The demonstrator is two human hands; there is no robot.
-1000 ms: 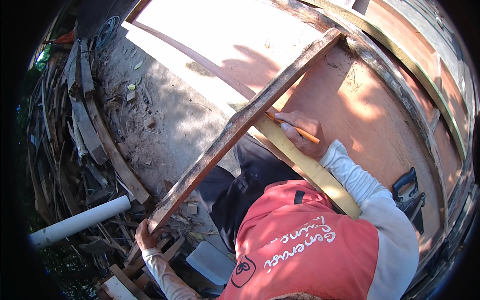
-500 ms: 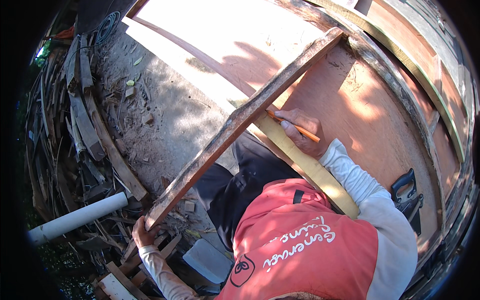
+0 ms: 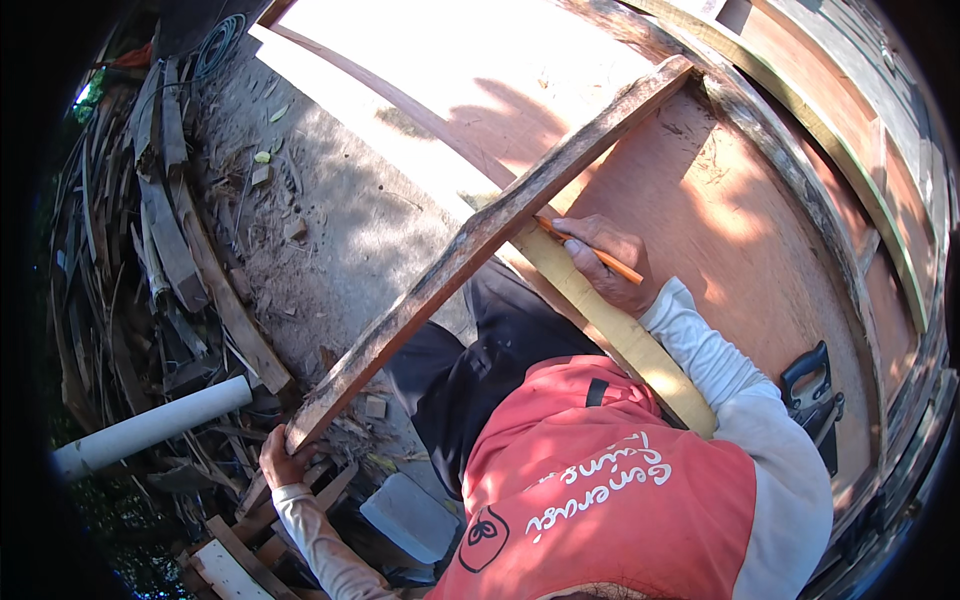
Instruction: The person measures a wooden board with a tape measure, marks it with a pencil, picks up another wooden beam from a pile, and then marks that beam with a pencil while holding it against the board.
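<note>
Nearest the camera is the person's own torso in a red and white shirt (image 3: 610, 500), with dark trousers below it. Just beside the left knee a grey block (image 3: 408, 515) lies on the ground among short offcuts.

The left hand (image 3: 283, 462) is low at the left, fingers wrapped around the near end of a long weathered wooden batten (image 3: 480, 245). The right hand (image 3: 605, 262) rests against the batten near its middle, its fingers pinched together on an orange pencil (image 3: 592, 252) whose tip touches the batten's edge.

The batten's long axis runs on a diagonal, from the gripped end at lower left up to its far end at upper right, where it lies over the plywood sheet (image 3: 700, 200). A pale yellowish strip of wood (image 3: 625, 340) lies under the right hand, touching the sheet, and crosses beneath the batten, slanting toward the lower right.

The work surface is that broad reddish-brown plywood sheet, sunlit in patches and shaded in others, framed by rough timber rails (image 3: 800, 190) along its far right edge. A black-handled handsaw (image 3: 812, 400) lies on the sheet, near the right elbow.

The place is outdoors. Bare dusty ground (image 3: 330, 220) lies left of the sheet. Farther left is a pile of scrap planks (image 3: 150, 250), with a white plastic pipe (image 3: 150, 430) lying at its near edge.
</note>
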